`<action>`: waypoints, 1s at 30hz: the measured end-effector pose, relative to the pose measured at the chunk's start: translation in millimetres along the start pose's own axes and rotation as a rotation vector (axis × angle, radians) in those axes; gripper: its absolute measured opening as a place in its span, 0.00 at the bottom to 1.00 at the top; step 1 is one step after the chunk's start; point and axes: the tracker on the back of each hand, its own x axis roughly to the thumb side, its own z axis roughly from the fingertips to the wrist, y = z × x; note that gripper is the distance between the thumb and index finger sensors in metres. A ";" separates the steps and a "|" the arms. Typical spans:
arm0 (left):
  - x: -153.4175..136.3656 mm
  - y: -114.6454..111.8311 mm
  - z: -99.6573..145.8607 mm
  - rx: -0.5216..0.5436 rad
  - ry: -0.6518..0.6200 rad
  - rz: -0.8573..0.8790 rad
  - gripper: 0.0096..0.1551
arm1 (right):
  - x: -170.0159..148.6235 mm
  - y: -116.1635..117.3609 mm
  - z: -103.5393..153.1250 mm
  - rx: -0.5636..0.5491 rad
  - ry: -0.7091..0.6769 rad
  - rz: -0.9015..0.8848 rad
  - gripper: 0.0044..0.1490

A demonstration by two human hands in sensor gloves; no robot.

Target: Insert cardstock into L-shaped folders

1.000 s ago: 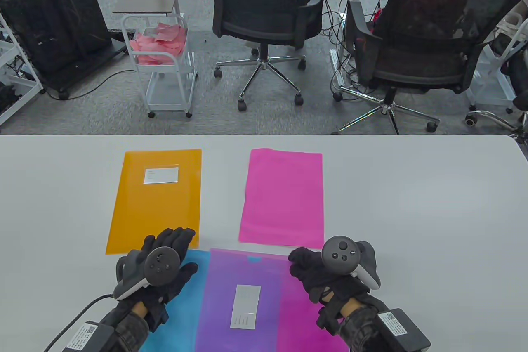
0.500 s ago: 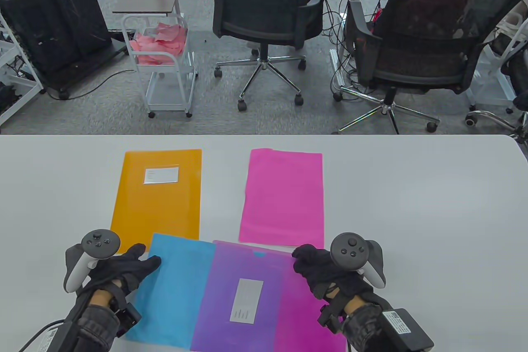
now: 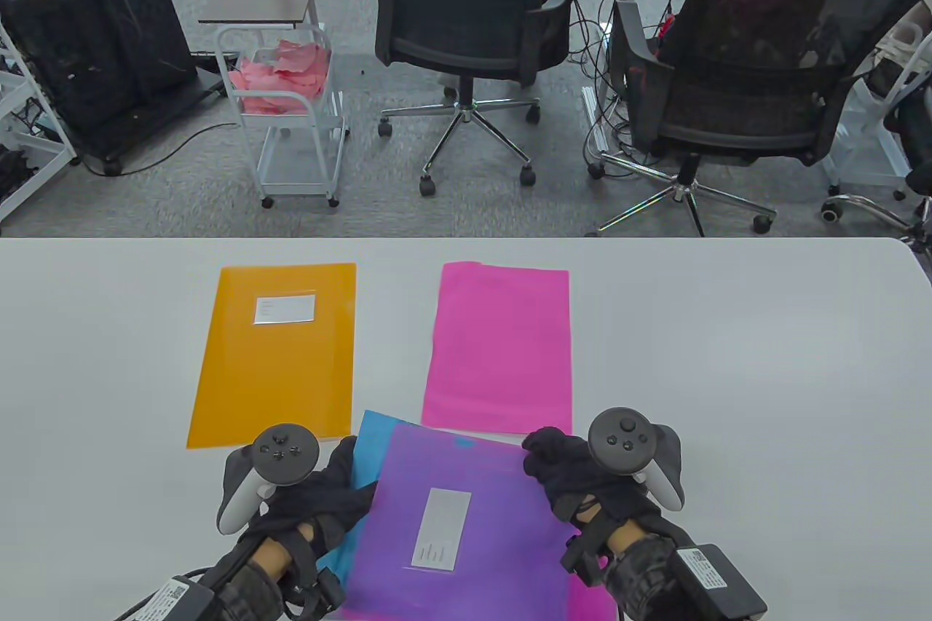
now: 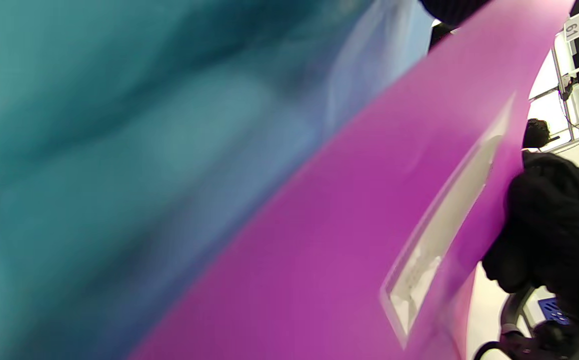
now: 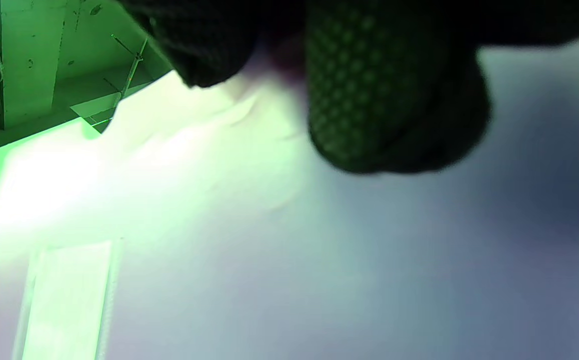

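Note:
A translucent purple L-shaped folder with a white label lies at the table's near edge. A blue cardstock sheet sits mostly inside it; blue shows only along the folder's left edge and top left corner. My left hand grips the blue sheet's left edge. My right hand pinches the folder's far right corner. The left wrist view shows the blue sheet sliding under the folder cover. The right wrist view shows my fingers on the folder.
An orange folder lies at the far left of the white table. A pink cardstock sheet lies at the far centre. More pink shows under the folder's right side. Office chairs and a cart stand beyond the table.
My left hand has moved right and pushed the blue cardstock into the purple folder; much less blue shows now. The folder has tilted slightly. My right hand has kept its hold.

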 end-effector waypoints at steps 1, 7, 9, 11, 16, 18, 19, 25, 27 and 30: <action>-2.1 3.9 -0.5 -0.002 -0.010 0.018 0.53 | -0.6 -0.5 -0.1 -0.004 0.002 -0.012 0.28; -34.3 27.7 -0.2 -0.024 0.052 0.195 0.44 | -0.2 -2.7 -1.1 -0.011 -0.026 -0.093 0.28; -45.2 26.6 -2.8 -0.061 0.082 0.224 0.46 | 0.1 -1.8 -1.4 -0.008 -0.047 -0.132 0.28; -48.7 21.9 -5.3 -0.092 0.078 0.250 0.46 | 0.7 -1.3 -1.4 -0.011 -0.047 -0.159 0.28; -30.5 7.5 -7.1 -0.119 0.017 0.263 0.43 | 0.0 -1.5 -0.4 -0.024 -0.024 -0.127 0.28; -20.3 1.7 -5.0 -0.062 0.026 0.218 0.41 | -0.1 -1.8 0.4 -0.033 -0.006 -0.124 0.28; -14.4 -2.9 -5.0 -0.061 0.014 0.173 0.43 | -0.5 -1.9 0.5 -0.040 0.002 -0.119 0.28; -7.4 -8.9 -5.0 -0.213 -0.026 0.088 0.47 | -8.2 -4.5 0.2 -0.017 0.017 -0.126 0.28; -15.6 -1.2 -6.0 -0.171 0.000 0.227 0.42 | -7.6 -3.7 -0.7 -0.012 0.002 -0.170 0.28; -28.5 4.9 -8.2 -0.194 0.038 0.320 0.36 | -5.2 -1.5 -1.6 0.003 -0.022 -0.189 0.28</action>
